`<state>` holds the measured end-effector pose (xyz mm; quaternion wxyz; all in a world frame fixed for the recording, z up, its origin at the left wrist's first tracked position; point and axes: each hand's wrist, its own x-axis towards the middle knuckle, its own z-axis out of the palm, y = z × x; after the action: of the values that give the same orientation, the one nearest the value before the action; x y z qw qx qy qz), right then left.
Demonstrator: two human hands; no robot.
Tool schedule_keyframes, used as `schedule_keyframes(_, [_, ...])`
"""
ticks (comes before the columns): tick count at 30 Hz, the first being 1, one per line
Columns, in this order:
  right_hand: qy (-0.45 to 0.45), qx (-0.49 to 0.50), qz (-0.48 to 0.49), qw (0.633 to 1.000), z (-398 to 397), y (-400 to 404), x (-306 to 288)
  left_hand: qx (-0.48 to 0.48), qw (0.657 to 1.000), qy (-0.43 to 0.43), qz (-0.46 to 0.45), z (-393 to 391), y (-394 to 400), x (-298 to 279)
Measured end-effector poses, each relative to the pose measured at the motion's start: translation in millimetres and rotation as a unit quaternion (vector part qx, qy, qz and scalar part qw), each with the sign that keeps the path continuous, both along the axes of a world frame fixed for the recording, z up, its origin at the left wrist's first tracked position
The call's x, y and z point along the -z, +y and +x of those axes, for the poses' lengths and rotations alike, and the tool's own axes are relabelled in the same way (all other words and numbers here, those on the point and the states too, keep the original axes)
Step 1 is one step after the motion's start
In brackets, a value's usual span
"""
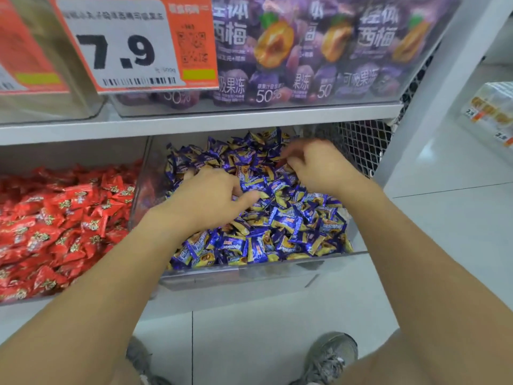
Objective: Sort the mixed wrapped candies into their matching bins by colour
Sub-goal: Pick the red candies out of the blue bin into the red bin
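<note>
A clear bin [249, 269] on the lower shelf is heaped with blue-and-yellow wrapped candies [291, 226]. To its left lies a heap of red wrapped candies [63, 218]. My left hand [205, 195] rests palm down on the blue pile, its fingertips pushed in among the wrappers and its thumb stretched to the right. My right hand [316, 165] is farther back in the same bin and blurred. Its fingers and thumb curl together on a small reddish wrapper [281, 162] at the fingertips.
The shelf above holds a clear bin of purple jelly pouches [305, 51] and an orange price sign [133, 43]. Wire mesh [361, 143] closes the shelf's right end. White tiled floor [444, 218] lies to the right, and my shoes [330, 357] stand below the bin.
</note>
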<state>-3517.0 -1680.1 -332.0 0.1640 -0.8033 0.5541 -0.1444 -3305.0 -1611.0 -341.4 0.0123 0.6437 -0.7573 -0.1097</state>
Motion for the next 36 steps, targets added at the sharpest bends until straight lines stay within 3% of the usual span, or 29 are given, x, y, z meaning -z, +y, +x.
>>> schedule_keyframes(2, [0.053, 0.009, -0.008, 0.999, 9.7, -21.2, 12.7, 0.001, 0.993, 0.029, -0.112, -13.4, -2.5, 0.2])
schedule_keyframes(3, [0.083, 0.004, -0.004, 0.997, 12.8, -29.0, 18.0, 0.024, 0.991, 0.056, -0.118, -18.1, -3.8, 3.7])
schedule_keyframes(6, [0.125, 0.004, 0.015, 0.992, 13.4, -38.3, 29.3, 0.130, 0.990, 0.052, 0.033, -22.5, -7.0, 16.0])
schedule_keyframes(8, [0.089, 0.012, 0.017, 0.996, 9.9, -38.9, 34.2, 0.133, 0.987, 0.036, 0.087, -18.3, -8.3, 19.1])
schedule_keyframes(13, [-0.028, 0.035, 0.022, 0.999, -2.1, -24.0, 34.0, 0.125, 0.984, 0.083, 0.099, -11.2, -4.6, 13.7])
schedule_keyframes(20, [-0.126, 0.060, 0.083, 0.987, -13.2, 13.0, 23.9, 0.047, 0.981, 0.185, -0.024, -3.1, -1.1, 12.6])
schedule_keyframes(22, [-0.094, 0.063, 0.082, 0.990, -13.9, 15.4, 21.2, 0.076, 0.977, 0.194, -0.046, -8.2, 0.6, 11.8])
schedule_keyframes(24, [-0.041, 0.078, 0.022, 0.996, -10.3, 10.3, 21.9, 0.133, 0.974, 0.183, -0.008, -16.0, 3.3, 11.5])
schedule_keyframes(28, [0.105, 0.026, -0.002, 0.994, 2.4, -6.4, 28.6, 0.168, 0.980, 0.088, 0.059, -24.8, 3.5, 18.8])
schedule_keyframes(32, [0.093, 0.025, -0.038, 0.995, 3.9, -18.9, 35.5, 0.154, 0.978, 0.119, 0.077, -24.2, -1.2, 14.8])
schedule_keyframes(36, [0.007, 0.067, -0.027, 0.997, -1.5, -20.6, 32.0, 0.083, 0.970, 0.225, 0.047, -21.6, -4.0, 11.9])
